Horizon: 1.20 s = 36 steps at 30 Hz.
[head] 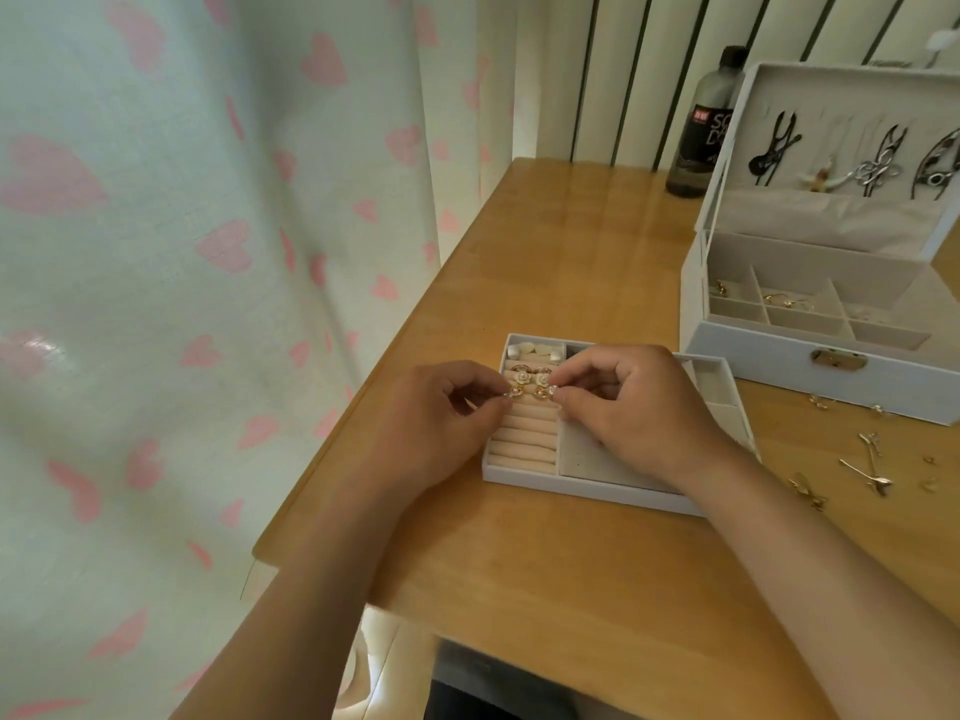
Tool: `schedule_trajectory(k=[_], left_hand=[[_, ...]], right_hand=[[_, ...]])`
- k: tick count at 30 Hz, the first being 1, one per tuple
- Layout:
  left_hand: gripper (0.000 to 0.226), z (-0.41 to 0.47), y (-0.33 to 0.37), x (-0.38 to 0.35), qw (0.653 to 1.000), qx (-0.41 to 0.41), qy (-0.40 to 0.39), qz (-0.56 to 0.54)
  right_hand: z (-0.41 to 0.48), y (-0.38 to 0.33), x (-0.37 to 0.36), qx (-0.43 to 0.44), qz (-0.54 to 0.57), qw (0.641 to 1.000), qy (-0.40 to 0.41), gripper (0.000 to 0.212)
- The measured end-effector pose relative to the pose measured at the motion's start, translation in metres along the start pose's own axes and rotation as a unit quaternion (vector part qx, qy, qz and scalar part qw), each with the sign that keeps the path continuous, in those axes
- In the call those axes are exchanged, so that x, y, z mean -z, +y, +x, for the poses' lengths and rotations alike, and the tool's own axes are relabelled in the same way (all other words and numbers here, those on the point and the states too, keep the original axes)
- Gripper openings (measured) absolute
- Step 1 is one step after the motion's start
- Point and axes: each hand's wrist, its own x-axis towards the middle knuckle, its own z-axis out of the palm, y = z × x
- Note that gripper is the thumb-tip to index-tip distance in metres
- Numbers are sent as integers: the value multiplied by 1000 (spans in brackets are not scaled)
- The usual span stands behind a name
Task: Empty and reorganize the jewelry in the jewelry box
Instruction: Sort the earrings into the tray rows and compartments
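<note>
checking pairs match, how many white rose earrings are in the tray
2. One white rose-shaped earring sits left, the other right beside it, both on the beige padded rolls of the white tray, just beyond the left hand and right hand. The hands may hide more.

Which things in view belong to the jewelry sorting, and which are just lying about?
In the job: tray; gold earrings on its ring rolls, pinched by the left hand and right hand; open jewelry box; loose gold pieces on the table.
Lying about: dark bottle; heart-print curtain.
</note>
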Motion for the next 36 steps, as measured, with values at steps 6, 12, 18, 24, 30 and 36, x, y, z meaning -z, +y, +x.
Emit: schedule_trajectory(k=[6,12,18,24,30,36], left_hand=[[8,15,-9,-3,999,-30,-29,22],[6,28,-10,3,995,-26,-69,60],[6,33,-6,2,990,-52,-93,97],[9,35,-4,-1,985,-65,-110,119],[9,36,-4,-4,984,-95,-96,115],[11,33,-11,-5,966,-189,-96,151]], right_hand=[[6,5,-5,-8,-67,998,16,16],[10,6,-6,-30,-76,997,3,11],[10,8,-7,-37,-100,994,4,9],[9,5,-7,-37,-115,993,-4,10],[7,4,-11,-12,-161,987,17,6],[6,5,-15,13,-192,981,23,9]])
